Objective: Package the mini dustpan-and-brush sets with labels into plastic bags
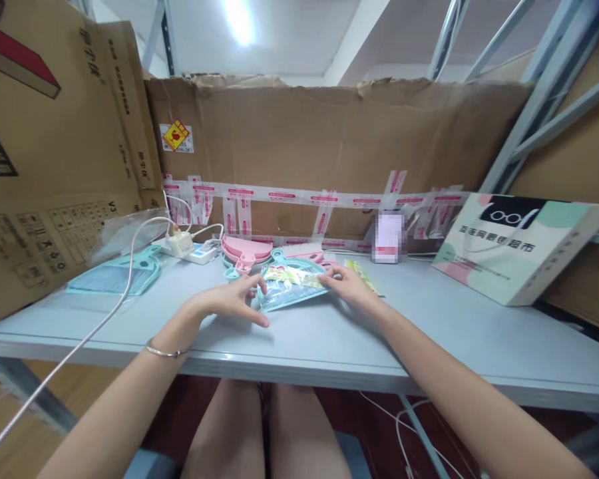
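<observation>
A light-blue mini dustpan set (292, 293) in a clear plastic bag lies in front of me, tilted slightly up from the table. Across the bag runs a yellow-green printed card (289, 275). My right hand (347, 283) pinches the package at its right edge. At its left side is my left hand (239, 299), thumb and fingers spread apart; whether the fingertips touch the bag is unclear. Just behind are pink dustpans (247, 248) in a stack, their handles toward me. Another yellow-green card (363, 276) lies beyond my right hand.
More light-blue dustpans (114, 274) lie at the left, with a white cable (124, 296) crossing them. A power strip with a plugged-in charger (181, 244) sits behind. A phone (389, 237) leans on the cardboard wall (304, 140). A printed box (514, 249) stands right on the grey table (429, 332).
</observation>
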`<state>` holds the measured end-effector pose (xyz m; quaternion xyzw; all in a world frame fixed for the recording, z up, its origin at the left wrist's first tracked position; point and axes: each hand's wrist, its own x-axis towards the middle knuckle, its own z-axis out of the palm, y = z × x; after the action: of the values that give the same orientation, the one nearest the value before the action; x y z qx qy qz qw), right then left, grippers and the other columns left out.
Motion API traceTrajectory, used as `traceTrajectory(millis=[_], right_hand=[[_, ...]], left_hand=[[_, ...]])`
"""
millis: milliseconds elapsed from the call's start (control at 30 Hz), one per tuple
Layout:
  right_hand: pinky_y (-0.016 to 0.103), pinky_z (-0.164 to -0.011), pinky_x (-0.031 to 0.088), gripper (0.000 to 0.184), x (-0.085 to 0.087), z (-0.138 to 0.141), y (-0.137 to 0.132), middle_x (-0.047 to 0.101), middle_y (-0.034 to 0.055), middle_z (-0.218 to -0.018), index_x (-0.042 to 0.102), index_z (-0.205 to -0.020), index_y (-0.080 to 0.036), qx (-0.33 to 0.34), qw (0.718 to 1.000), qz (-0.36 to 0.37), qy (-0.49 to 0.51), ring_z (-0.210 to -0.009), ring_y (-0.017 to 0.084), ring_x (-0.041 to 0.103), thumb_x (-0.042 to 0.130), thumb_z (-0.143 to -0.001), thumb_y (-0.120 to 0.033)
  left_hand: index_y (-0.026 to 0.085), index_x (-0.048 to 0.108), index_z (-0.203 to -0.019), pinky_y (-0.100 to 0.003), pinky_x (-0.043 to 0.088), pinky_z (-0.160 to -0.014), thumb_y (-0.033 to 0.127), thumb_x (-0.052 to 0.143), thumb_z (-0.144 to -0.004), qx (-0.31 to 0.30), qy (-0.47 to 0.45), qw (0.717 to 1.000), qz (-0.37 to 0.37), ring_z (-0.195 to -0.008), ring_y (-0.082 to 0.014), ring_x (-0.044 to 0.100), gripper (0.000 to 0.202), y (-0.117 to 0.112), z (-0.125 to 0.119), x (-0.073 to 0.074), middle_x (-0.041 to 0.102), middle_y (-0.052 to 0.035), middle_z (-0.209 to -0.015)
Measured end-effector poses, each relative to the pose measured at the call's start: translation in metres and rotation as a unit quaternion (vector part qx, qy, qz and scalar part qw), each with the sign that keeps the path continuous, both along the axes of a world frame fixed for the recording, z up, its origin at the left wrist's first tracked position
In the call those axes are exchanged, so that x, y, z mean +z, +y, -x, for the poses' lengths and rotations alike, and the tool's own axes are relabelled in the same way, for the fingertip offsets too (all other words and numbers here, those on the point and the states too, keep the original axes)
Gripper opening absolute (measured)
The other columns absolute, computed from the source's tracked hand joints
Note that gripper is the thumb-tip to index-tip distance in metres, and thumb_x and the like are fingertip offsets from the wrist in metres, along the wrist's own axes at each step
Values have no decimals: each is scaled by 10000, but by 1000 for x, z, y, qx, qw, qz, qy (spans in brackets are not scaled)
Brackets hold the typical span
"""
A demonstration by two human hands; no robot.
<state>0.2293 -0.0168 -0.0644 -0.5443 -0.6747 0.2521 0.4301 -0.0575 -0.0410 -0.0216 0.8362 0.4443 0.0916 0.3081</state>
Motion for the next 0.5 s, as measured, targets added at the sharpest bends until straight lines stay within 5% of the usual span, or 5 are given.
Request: traceTrajectory(millis=[133, 300, 500], right_hand=[[303, -625, 362, 285, 6, 2, -5, 489, -12, -628, 454, -583, -206, -30, 995, -95, -26, -617, 149, 466, 569, -729, -423], [300, -653, 394, 245, 17, 6, -16, 475, -3, -698, 473, -613, -211, -65, 964, -257, 7, -679, 150, 469, 557, -781, -368], [308, -667, 425, 232, 21, 11, -23, 465, 4, -730, 464, -645, -225, -128, 929, -335, 90, -745, 160, 506, 568, -799, -364]], left_hand=[[246, 487, -1057, -322, 468, -759, 490, 769, -533, 42, -50, 998, -16, -946, -209, 532, 643, -1, -13, -11, 422, -53, -1100], [211, 514, -963, -342, 508, -755, 337, 693, -658, 68, -177, 979, -73, -811, -141, 567, 376, 2, -25, -22, 433, -54, -1084], [167, 592, -752, -371, 502, -866, 330, 637, -733, 75, -324, 927, -174, -1193, -242, 460, 170, 1, -28, -11, 428, -109, -1223]])
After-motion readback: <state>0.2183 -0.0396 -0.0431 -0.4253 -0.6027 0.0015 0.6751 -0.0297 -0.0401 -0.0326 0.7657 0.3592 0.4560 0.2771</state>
